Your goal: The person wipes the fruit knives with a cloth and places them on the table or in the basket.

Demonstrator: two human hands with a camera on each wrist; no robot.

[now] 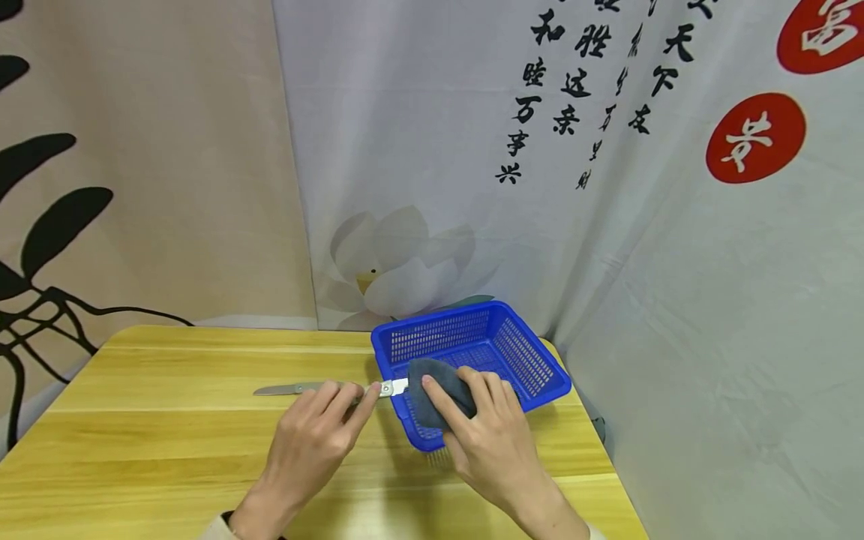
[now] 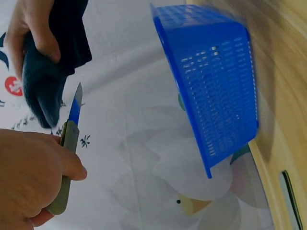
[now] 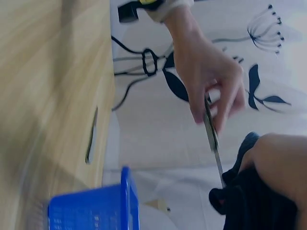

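Grey cloth (image 1: 448, 381) gripped by the right hand (image 1: 491, 441) is close to the knife (image 2: 70, 138) held in the left hand (image 1: 317, 429), above the basket (image 1: 521, 349) near the counter's right edge (image 1: 586, 465); slipping cloth could mean cut fingers (image 1: 442, 400).

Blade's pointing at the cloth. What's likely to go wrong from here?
1. Cut: the knife in the left grip points its blade at the cloth, which the right grip holds; a slip might nick those fingers.
2. Drop: knife and cloth are both held up off the table, near the blue basket, so a loose hold might let either fall.
3. Bump: a second knife lies on the table beyond the left grip; lowering carelessly might catch it.
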